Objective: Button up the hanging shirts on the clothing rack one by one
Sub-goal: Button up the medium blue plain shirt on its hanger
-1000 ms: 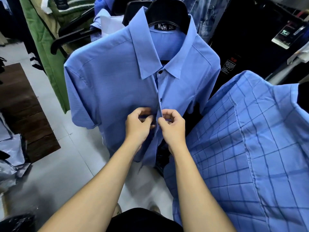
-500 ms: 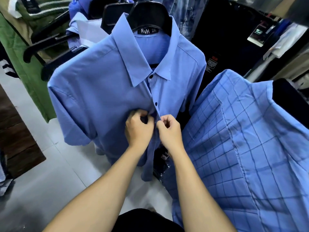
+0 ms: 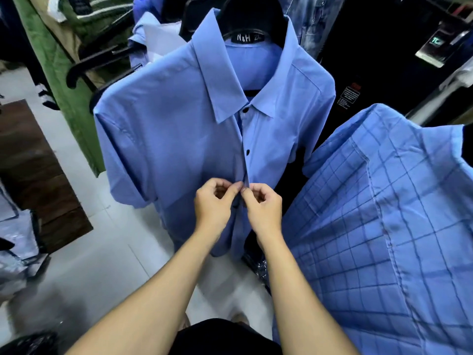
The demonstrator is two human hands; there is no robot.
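Observation:
A plain blue short-sleeved shirt [image 3: 169, 139] hangs on a black hanger [image 3: 252, 19] straight ahead. Two dark buttons show closed on its front placket, one under the collar and one lower. My left hand [image 3: 213, 208] pinches the left edge of the placket at mid-chest. My right hand [image 3: 263, 208] pinches the right edge at the same height, fingertips almost meeting. The button between my fingers is hidden. Below my hands the front of the shirt hangs apart.
A blue checked shirt [image 3: 384, 226] hangs close on the right. More hangers and a pale blue shirt [image 3: 156, 39] sit behind on the left, beside green fabric [image 3: 58, 80]. Dark garments [image 3: 378, 60] fill the back right. Pale tiled floor [image 3: 84, 265] lies below.
My hands stay together on the placket, at the button below the two closed ones. The view has shifted, so the shirt sits more centred and both closed buttons show.

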